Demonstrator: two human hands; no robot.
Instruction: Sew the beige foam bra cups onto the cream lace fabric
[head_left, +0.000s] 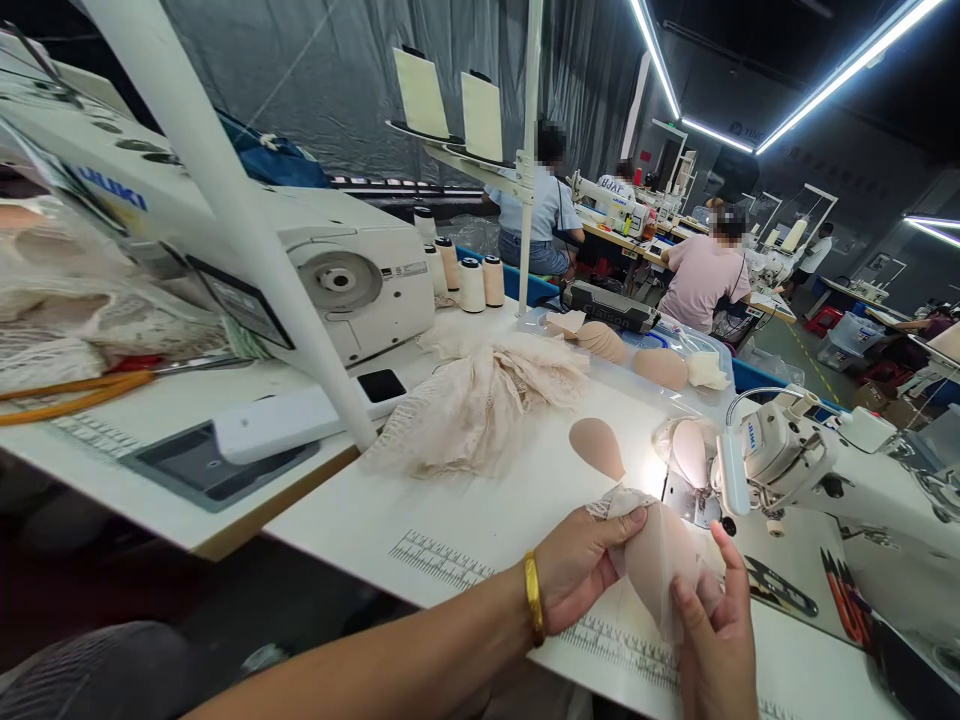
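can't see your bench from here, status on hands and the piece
Left hand and right hand both gripping a beige bra cup with lace trim. Sewing machine head just beyond. Loose cup on table, apart.

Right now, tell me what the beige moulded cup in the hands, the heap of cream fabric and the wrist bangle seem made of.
Beige moulded cup: likely soft foam, matte, smoothly domed. Heap of cream fabric: lace, with openwork and scalloped edges. Wrist bangle by the left hand: gold-coloured metal, shiny.

A garment factory: rows of sewing machines (810, 460), thread cones (472, 285), seated workers (705, 275).
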